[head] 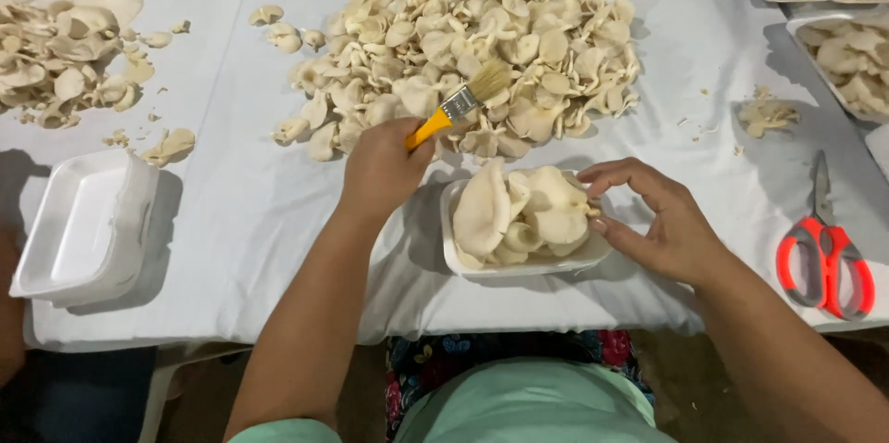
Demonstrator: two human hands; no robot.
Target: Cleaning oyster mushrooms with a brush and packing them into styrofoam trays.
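Nearest me, white foam tray of pale oyster mushrooms (pixel 521 221); my right hand (pixel 662 225) touches its right edge, fingers spread, left hand (pixel 381 170) gripping a yellow-handled paintbrush (pixel 460 102).

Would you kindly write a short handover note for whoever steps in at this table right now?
Left hand: grips a yellow-handled brush, bristles over the big mushroom pile.
Right hand: open, fingers at the right edge of the white tray.
Done: the tray is heaped with mushrooms.
Left: the big pile is loose on the cloth; a stack of empty trays stands at left.
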